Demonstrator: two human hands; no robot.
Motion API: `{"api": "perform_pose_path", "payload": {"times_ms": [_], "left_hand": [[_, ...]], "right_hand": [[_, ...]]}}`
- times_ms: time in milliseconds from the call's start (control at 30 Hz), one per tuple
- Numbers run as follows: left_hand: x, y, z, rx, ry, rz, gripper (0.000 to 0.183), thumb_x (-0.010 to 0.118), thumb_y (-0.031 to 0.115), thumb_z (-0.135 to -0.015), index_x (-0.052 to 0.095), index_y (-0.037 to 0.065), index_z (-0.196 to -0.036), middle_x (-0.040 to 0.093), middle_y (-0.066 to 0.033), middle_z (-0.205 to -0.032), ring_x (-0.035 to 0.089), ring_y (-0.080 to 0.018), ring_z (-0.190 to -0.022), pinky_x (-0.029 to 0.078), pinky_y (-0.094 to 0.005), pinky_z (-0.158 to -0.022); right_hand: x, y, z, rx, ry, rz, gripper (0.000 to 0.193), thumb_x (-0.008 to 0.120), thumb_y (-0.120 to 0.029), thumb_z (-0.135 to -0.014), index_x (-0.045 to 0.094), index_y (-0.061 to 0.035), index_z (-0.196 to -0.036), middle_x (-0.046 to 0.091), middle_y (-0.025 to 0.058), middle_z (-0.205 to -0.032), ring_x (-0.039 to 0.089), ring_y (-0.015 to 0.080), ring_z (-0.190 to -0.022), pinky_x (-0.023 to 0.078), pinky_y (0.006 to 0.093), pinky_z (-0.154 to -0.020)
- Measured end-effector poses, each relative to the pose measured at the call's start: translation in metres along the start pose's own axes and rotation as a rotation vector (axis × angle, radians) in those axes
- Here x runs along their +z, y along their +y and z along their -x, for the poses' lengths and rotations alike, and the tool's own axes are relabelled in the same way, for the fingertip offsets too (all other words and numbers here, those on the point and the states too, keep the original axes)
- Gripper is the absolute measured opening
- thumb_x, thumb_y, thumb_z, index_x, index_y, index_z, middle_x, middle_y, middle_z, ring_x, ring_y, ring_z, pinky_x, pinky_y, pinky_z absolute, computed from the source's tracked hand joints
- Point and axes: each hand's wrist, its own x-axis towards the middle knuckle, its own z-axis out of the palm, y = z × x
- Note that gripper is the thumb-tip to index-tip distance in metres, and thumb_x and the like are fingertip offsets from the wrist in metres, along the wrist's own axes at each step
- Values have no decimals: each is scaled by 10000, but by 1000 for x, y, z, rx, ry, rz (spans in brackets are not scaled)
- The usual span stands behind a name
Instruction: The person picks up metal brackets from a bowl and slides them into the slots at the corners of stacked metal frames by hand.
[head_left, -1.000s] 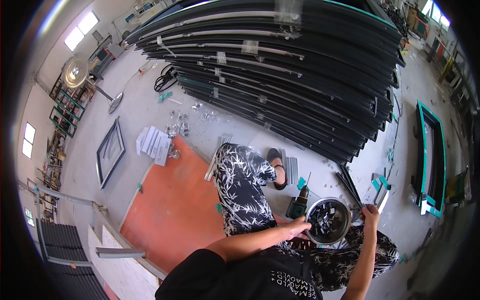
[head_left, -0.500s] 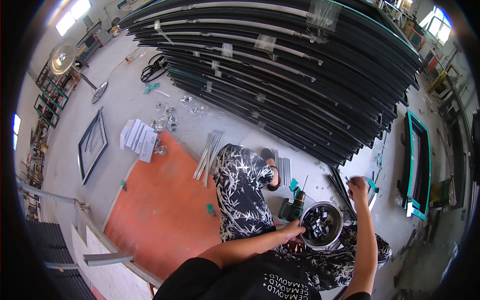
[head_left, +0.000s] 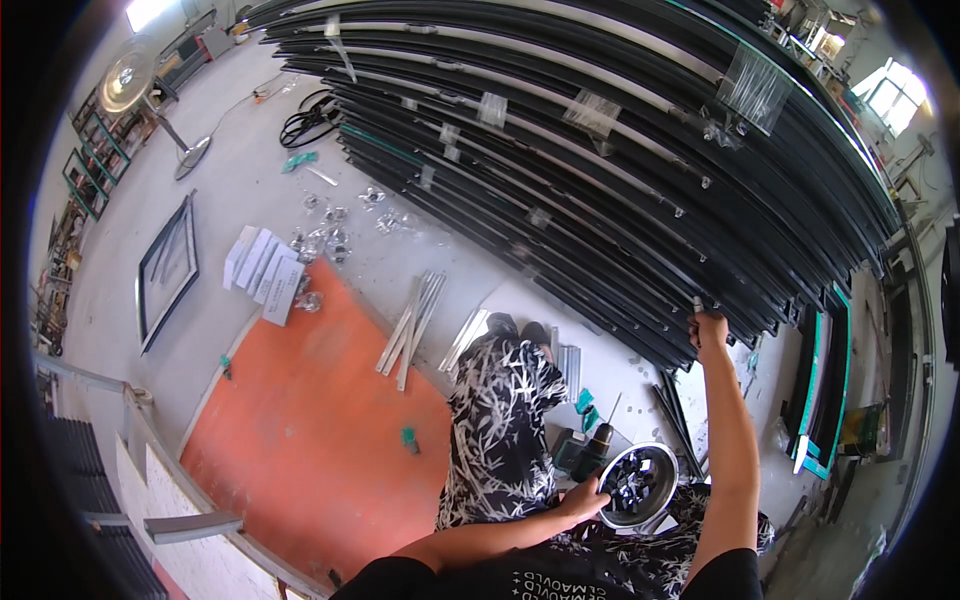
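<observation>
A round metal bowl [head_left: 671,477] is in front of me by my legs, filled with small dark pieces [head_left: 632,484], some with shiny faces. My left hand [head_left: 580,503] grips its left rim. On the right, my right arm stretches forward to a tall stack of long black frame profiles [head_left: 600,215]. The right hand [head_left: 709,329] is closed at the stack's lower right edge, fingers bent. A small pale piece shows at its fingertips, too small to name. Just left of the bowl stands a cordless drill [head_left: 594,452] with its bit pointing up.
Silver metal strips [head_left: 412,330] lie by an orange mat [head_left: 330,420]. White boxes [head_left: 265,270] and clear plastic packets [head_left: 325,235] sit beyond it. A green-edged frame [head_left: 825,385] stands at right, a fan [head_left: 128,85] far left. Black strips [head_left: 678,425] lie beyond the bowl.
My right hand has moved forward from above the floor beyond the bowl to the edge of the black stack. The view has shifted; the left hand still holds the bowl.
</observation>
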Motion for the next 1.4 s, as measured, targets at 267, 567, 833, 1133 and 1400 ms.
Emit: {"api": "perform_pose_path", "payload": {"times_ms": [267, 567, 833, 1133, 1400], "left_hand": [[-15, 45, 20, -36, -56, -67, 739, 545, 159, -846, 270, 181, -1531, 695, -181, -942, 661, -256, -575, 548, -378, -548], [-13, 17, 14, 31, -69, -226, 739, 559, 178, -842, 280, 93, -1521, 658, -207, -789, 662, -311, -655, 505, -421, -601], [-7, 7, 4, 86, -22, -178, 730, 568, 177, -855, 283, 113, -1524, 658, -193, -819, 651, -282, -613, 505, -423, -566], [-10, 20, -1, 14, -27, -156, 770, 561, 228, -843, 259, 127, -1545, 682, -275, -1062, 686, -403, -892, 530, -477, -782], [-7, 5, -5, -11, 53, -183, 740, 566, 231, -845, 288, 164, -1527, 693, -254, -1013, 690, -400, -869, 531, -489, -757]], "right_hand": [[-30, 5, 2, -404, 226, 326, 250, 599, -106, -902, 547, -97, -1146, 634, 68, -755, 532, 137, -495, 379, 270, -378], [-7, -1, -4, -415, 73, 408, 139, 518, -86, -921, 562, -52, -1049, 602, 70, -730, 524, 156, -466, 416, 292, -391], [45, 1, -41, -662, 43, 637, 184, 561, -84, -872, 567, 17, -1026, 638, 115, -743, 598, 194, -500, 478, 317, -444], [78, -38, 9, -499, -173, 495, 342, 606, -96, -854, 566, 51, -1160, 681, 161, -848, 644, 203, -529, 506, 324, -470], [10, -21, 3, -690, 183, 330, 157, 635, -110, -887, 662, -16, -1010, 650, 77, -719, 601, 168, -537, 477, 299, -474]]}}
